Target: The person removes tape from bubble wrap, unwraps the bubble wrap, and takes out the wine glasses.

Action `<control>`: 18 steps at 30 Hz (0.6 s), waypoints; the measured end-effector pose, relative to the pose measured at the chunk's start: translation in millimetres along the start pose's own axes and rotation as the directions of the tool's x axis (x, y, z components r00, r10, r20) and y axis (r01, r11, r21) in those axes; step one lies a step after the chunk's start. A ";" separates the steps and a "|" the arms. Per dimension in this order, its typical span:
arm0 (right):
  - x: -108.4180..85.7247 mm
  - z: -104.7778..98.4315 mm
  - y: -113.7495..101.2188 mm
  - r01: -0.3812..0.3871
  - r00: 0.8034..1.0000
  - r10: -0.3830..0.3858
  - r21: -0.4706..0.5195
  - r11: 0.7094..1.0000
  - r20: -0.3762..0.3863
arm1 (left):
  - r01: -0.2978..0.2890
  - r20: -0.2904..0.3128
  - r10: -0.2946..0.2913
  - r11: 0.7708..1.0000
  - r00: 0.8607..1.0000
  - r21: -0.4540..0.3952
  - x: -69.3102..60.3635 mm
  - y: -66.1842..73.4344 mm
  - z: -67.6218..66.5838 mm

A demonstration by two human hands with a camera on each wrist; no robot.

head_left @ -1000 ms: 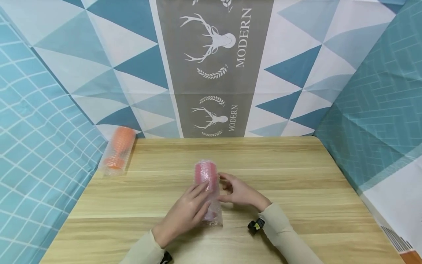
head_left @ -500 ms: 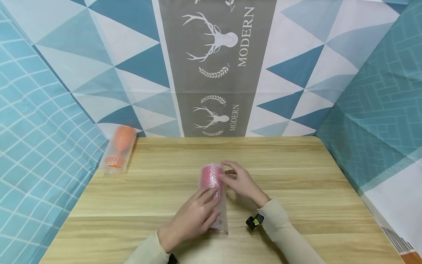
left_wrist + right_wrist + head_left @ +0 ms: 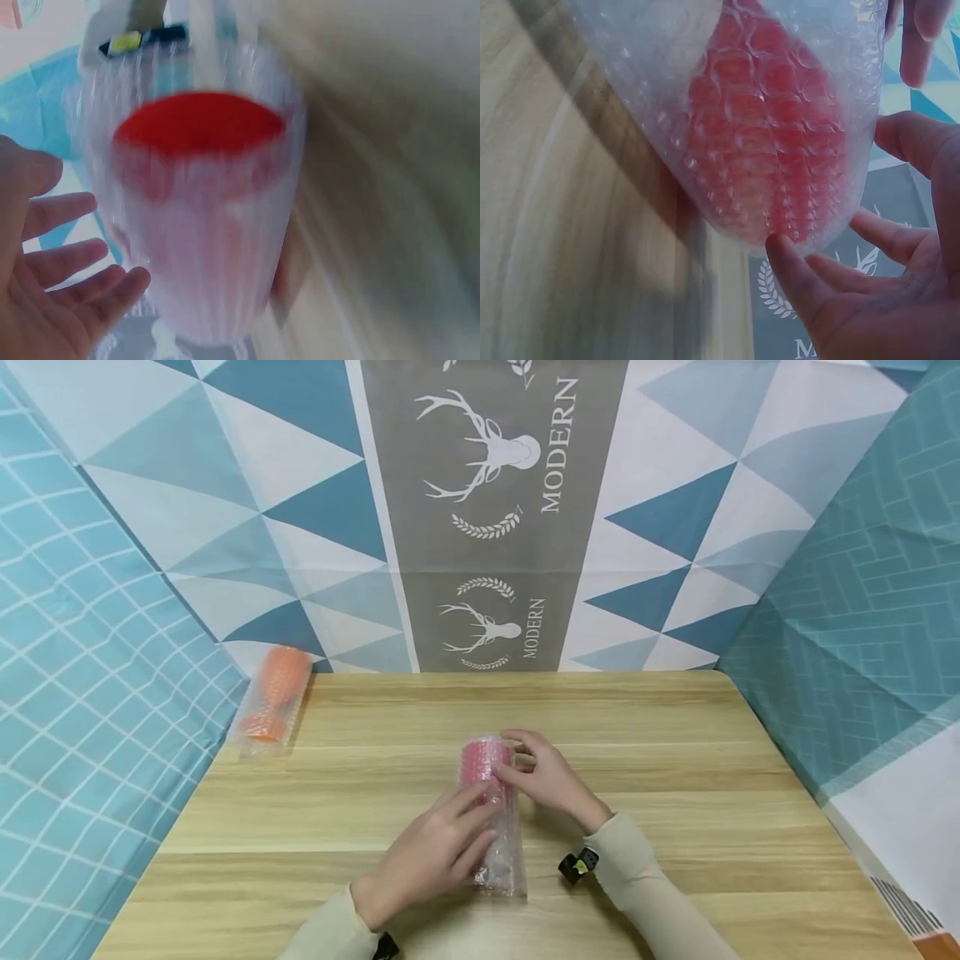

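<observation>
A red, goblet-shaped piece (image 3: 769,135) shows through its clear bubble-wrap sleeve (image 3: 501,867), lying lengthwise in front of me at mid-table. The sleeve's near end looks clear and flattened. My right hand (image 3: 551,777) holds the far end, thumb on the upper side and fingers bent around the tip in the right wrist view. My left hand (image 3: 431,852) hovers over the sleeve's left side, its fingers loosely spread. In the left wrist view those fingers (image 3: 71,255) lie beside the wrap without curling round it; any contact is unclear. The red rim (image 3: 199,124) shows inside the wrap there.
At the table's back left corner lies an orange goblet-shaped piece (image 3: 281,681) in its own bubble wrap. The wooden tabletop (image 3: 637,727) is bordered by patterned cloth behind and on both sides. A white item with a barcode (image 3: 903,906) sits at the right edge.
Over the last second the wrapped red piece has shifted slightly right and nearer to me. My right hand has moved up to its far end. My left hand has moved little.
</observation>
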State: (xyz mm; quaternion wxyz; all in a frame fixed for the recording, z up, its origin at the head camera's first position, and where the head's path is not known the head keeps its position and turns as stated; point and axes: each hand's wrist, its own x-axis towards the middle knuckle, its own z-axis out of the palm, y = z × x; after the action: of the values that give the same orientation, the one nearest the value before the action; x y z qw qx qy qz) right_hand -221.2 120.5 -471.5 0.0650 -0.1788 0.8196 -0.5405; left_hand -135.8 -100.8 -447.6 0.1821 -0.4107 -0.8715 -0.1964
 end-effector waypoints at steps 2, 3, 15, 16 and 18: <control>-1.0 0.3 0.8 -0.007 1.000 0.007 0.003 1.000 0.017 | 0.038 -0.041 -0.038 0.999 0.998 -0.008 1.2 -8.4 -3.5; -1.4 0.5 1.1 -0.014 1.000 0.014 0.003 1.000 0.027 | 0.058 -0.055 -0.058 0.998 0.997 -0.008 2.3 -12.9 -5.2; -4.8 3.1 1.0 -0.016 0.996 0.012 0.034 0.999 0.092 | 0.142 -0.019 -0.142 0.989 0.990 0.035 11.7 -45.2 -3.1; -5.0 3.3 0.6 -0.017 0.996 0.014 0.037 0.999 0.093 | 0.142 -0.016 -0.142 0.989 0.990 0.035 13.0 -45.6 -2.7; -5.5 3.8 0.2 -0.022 0.996 0.018 0.040 0.999 0.089 | 0.139 -0.012 -0.139 0.990 0.990 0.032 15.8 -46.2 -2.0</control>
State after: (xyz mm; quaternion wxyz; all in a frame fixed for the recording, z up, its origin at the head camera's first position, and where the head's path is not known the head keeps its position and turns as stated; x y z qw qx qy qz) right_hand -215.0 119.3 -473.7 0.1103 -0.1928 0.8065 -0.5479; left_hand -181.4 -118.6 -447.3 0.1788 -0.3452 -0.9002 -0.1963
